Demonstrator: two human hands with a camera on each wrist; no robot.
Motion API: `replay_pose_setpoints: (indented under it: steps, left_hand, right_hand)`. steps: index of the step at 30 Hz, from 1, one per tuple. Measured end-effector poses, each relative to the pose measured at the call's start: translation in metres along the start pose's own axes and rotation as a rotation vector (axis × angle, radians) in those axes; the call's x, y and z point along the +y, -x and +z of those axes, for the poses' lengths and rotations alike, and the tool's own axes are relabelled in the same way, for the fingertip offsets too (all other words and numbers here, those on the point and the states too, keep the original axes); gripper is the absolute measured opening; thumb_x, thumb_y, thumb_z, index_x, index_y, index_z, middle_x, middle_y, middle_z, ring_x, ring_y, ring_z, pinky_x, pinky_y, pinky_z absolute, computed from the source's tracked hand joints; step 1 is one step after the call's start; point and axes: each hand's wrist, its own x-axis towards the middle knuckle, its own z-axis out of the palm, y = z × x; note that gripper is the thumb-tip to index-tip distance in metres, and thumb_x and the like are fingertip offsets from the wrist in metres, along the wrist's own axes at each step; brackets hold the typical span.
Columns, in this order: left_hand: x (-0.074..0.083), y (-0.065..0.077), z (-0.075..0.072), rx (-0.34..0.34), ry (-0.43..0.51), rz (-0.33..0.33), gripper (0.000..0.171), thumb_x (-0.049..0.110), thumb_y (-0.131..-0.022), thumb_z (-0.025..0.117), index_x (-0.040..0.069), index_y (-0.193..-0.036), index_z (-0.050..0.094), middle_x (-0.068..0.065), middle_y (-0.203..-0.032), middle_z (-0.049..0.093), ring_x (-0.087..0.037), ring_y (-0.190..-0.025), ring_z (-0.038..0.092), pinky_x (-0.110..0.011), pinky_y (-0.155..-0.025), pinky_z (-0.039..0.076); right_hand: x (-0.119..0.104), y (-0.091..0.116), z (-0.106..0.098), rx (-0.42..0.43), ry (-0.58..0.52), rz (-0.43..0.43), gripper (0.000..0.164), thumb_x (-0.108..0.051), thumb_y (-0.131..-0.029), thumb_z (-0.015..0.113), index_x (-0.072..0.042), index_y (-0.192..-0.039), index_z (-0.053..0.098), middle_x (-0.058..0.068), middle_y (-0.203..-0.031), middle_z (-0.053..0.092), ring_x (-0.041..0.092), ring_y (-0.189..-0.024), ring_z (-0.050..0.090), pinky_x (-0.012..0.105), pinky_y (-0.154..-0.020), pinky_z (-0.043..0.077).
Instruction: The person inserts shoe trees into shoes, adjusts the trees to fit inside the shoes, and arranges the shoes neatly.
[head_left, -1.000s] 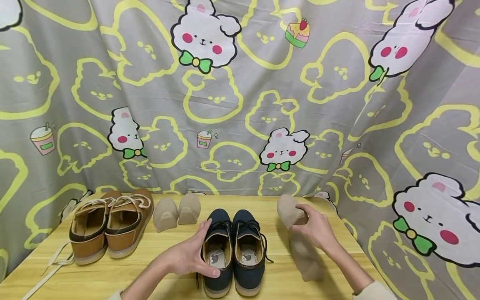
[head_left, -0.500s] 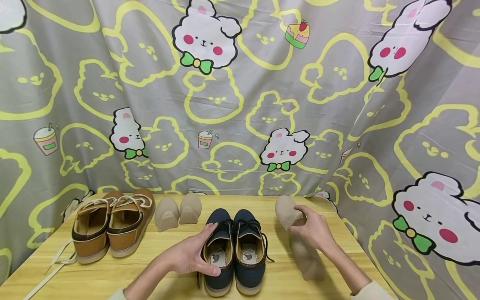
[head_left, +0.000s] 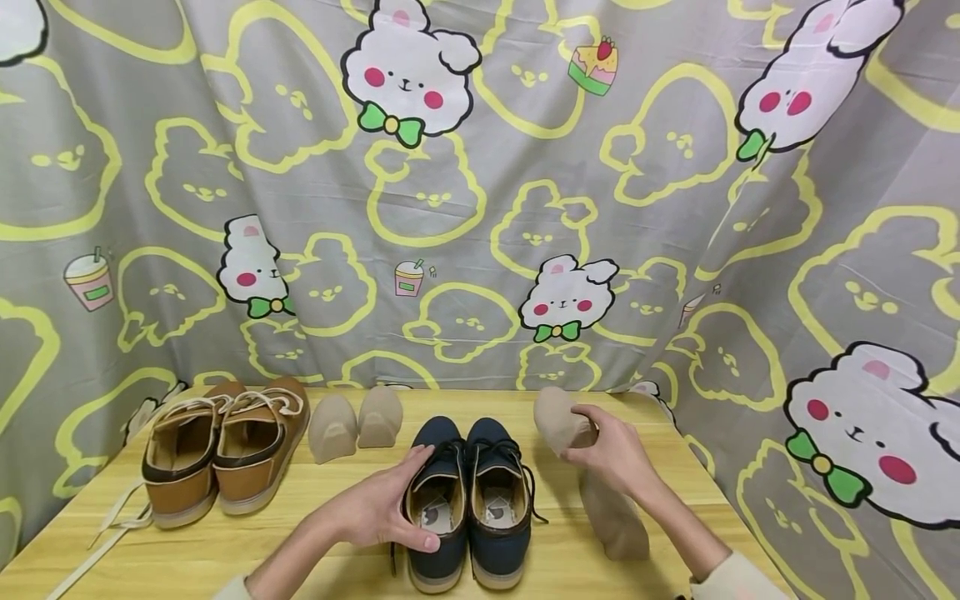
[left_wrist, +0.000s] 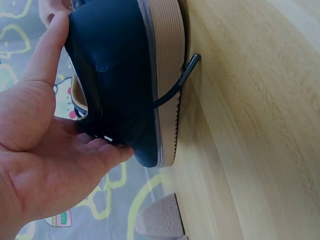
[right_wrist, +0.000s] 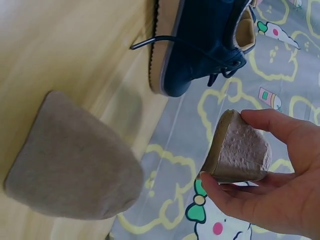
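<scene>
A pair of navy lace-up shoes stands side by side on the wooden table. My left hand spans the left navy shoe, thumb at the heel and fingers over the laces, gripping it in the left wrist view. Between thumb and fingers, my right hand pinches a beige moulded-pulp shoe insert, held above the table to the right of the shoes. A second beige insert lies on the table below that hand. Both navy shoes show an open, bare insole.
Brown lace-up shoes stand at the left, one long white lace trailing over the table. Two more beige inserts lie beside them. A patterned grey curtain closes off the back and sides.
My right hand has shifted a little left with the insert, nearer the navy shoes. My left hand stays on the left shoe.
</scene>
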Motion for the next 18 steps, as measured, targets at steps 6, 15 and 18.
replay_pose_setpoints:
  steps: [6,15,18]
  left_hand:
    - [0.0,0.0,-0.001,-0.008,-0.006,0.002,0.12,0.05,-0.078,0.086,0.004,-0.163,0.014,-0.026,-0.167,0.013,-0.04,-0.151,0.029,-0.062,-0.116,0.031]
    - [0.001,-0.002,-0.002,-0.017,0.003,-0.009,0.12,0.049,-0.078,0.086,0.004,-0.163,0.014,-0.026,-0.168,0.012,-0.039,-0.15,0.031,-0.061,-0.116,0.031]
    - [0.001,-0.002,-0.002,-0.022,0.006,-0.015,0.12,0.049,-0.078,0.086,0.004,-0.163,0.015,-0.025,-0.168,0.012,-0.039,-0.15,0.032,-0.061,-0.116,0.031]
  right_hand:
    - [-0.017,-0.005,0.003,-0.012,0.015,-0.033,0.07,-0.027,-0.071,0.09,-0.01,-0.133,0.065,0.016,-0.128,0.069,0.035,-0.114,0.065,0.052,-0.092,0.052]
    - [-0.048,-0.005,0.005,-0.072,-0.058,-0.052,0.068,-0.025,-0.07,0.091,-0.016,-0.133,0.066,0.008,-0.127,0.07,0.023,-0.103,0.067,0.043,-0.086,0.055]
    - [-0.056,-0.003,0.005,-0.083,-0.063,-0.06,0.068,-0.024,-0.07,0.091,-0.017,-0.133,0.066,0.006,-0.125,0.071,0.019,-0.097,0.067,0.04,-0.083,0.055]
